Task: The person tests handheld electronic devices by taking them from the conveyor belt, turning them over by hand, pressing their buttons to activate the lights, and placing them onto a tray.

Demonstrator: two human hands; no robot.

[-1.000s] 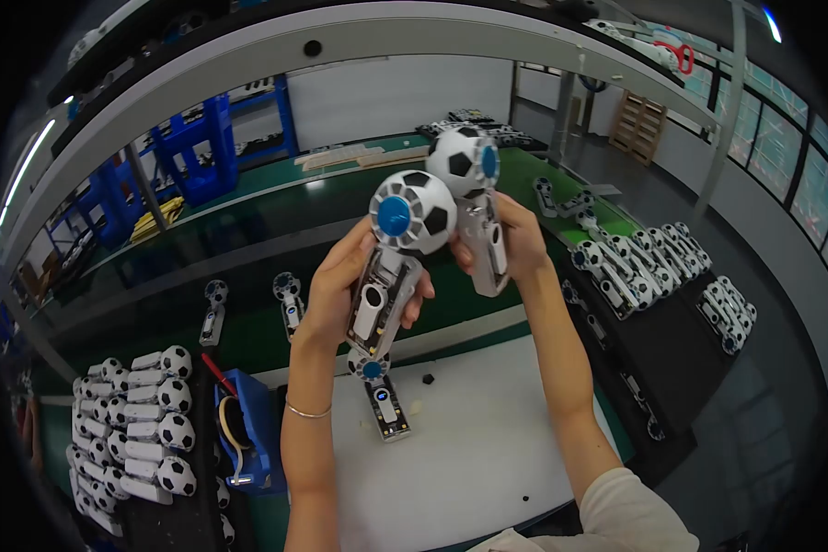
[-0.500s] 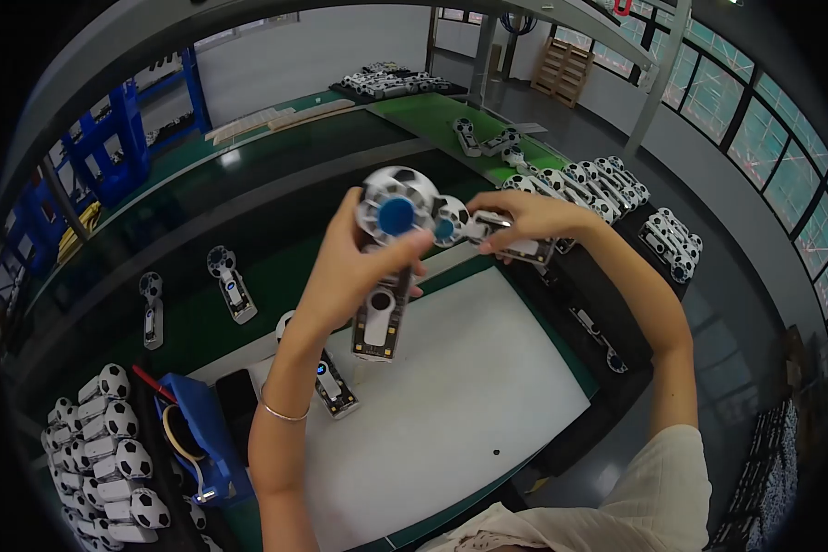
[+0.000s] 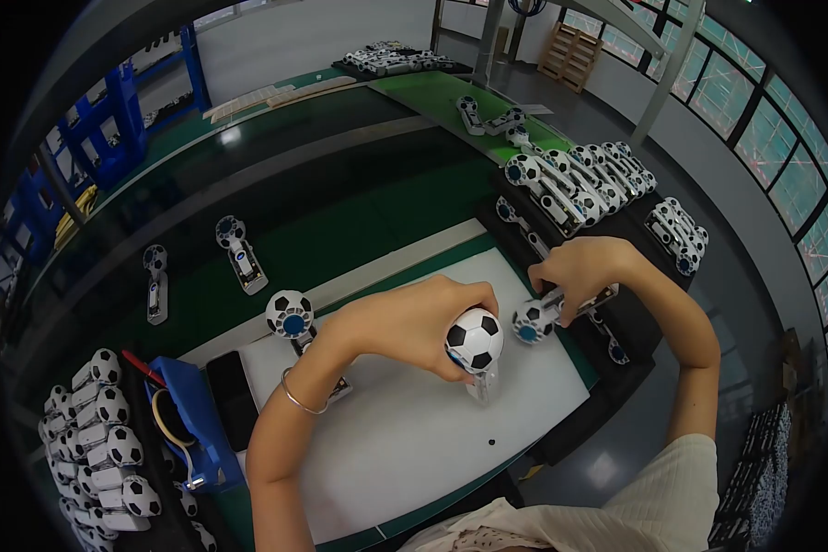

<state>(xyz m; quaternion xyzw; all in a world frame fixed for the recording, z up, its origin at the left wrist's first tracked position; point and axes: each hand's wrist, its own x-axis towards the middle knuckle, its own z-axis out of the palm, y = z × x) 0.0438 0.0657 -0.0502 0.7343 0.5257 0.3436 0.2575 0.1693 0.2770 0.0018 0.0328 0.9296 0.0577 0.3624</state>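
Note:
My left hand (image 3: 414, 322) is wrapped round a soccer-ball-headed device (image 3: 477, 341) above the white work mat (image 3: 414, 460). Its black-and-white ball faces up, and a pale body hangs below, partly hidden. At the mat's right edge my right hand (image 3: 587, 274) grips a second soccer-ball-headed device (image 3: 534, 321) by its body, with the ball end pointing left. Behind my left forearm a third such device (image 3: 290, 315) lies partly on the mat, its blue disc showing.
Two more devices lie on the dark green conveyor belt (image 3: 340, 221). A blue holder (image 3: 189, 414) and a black phone-like slab (image 3: 233, 396) are at left, beside stacked ball devices (image 3: 110, 446). More stacks (image 3: 580, 184) fill the black trays at right.
Both hands have come down and apart. The left has moved right and turned its device ball side up; the right has lowered its device toward the mat's right edge.

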